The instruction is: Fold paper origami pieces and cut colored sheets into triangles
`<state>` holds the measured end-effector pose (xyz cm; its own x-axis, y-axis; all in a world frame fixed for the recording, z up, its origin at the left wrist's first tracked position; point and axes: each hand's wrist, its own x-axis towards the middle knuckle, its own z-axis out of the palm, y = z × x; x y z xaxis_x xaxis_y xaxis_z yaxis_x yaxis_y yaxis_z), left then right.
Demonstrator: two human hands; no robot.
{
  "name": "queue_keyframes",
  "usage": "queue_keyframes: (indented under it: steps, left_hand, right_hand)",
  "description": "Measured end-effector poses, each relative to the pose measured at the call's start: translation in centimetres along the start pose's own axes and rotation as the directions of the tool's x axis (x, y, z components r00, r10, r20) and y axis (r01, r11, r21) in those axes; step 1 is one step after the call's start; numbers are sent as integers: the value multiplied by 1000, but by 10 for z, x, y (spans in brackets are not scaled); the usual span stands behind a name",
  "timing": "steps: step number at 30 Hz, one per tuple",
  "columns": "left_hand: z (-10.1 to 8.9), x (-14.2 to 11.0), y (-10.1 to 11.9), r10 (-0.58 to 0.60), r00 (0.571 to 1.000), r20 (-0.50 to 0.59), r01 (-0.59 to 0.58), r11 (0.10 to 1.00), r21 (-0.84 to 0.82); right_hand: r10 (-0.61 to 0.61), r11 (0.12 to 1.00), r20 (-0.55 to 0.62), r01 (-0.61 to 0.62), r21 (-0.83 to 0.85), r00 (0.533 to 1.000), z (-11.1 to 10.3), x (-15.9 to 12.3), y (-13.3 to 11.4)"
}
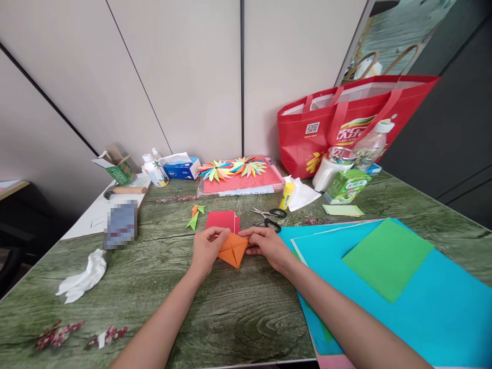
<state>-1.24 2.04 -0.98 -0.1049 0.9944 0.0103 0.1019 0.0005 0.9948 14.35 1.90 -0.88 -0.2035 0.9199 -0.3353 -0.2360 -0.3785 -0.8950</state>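
An orange sheet of origami paper [233,251], marked with crossing creases, is held up between both hands above the table. My left hand [209,247] pinches its upper left edge between thumb and fingers. At the right corner, my right hand [265,245] grips the paper with thumb and fingertips. Just behind the hands lie red paper squares [220,220]. Black-handled scissors [271,215] rest open beyond my right hand. A small green and orange folded paper piece [195,217] sits to the left.
Large blue sheets [430,312] with a green square [388,259] cover the right side. A yellow glue stick [286,196], red bag [346,123], and green carton [348,186] stand behind. Paper pinwheel shapes [249,167] lie at the back. Crumpled tissue [85,277] lies left.
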Motion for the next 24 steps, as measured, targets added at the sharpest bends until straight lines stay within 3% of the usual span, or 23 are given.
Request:
queue_keyframes:
  steps: [8,11,15,24]
  left_hand:
    - [0,1,1,-19,1000,-6,19,997,-78]
    - [1,0,1,-122,987,104,140,970,-197]
    - [0,-2,1,-223,928,297,285,941,-184]
    - [-1,-3,-4,-239,927,288,291,944,-153]
  right_hand:
    - [-110,993,104,113,-28,989,-1,0,7]
    - [-153,984,31,155,-82,988,-3,3,9]
    - [-198,976,-27,195,-100,980,-5,6,10]
    - [-203,974,-4,202,-102,979,-6,7,12]
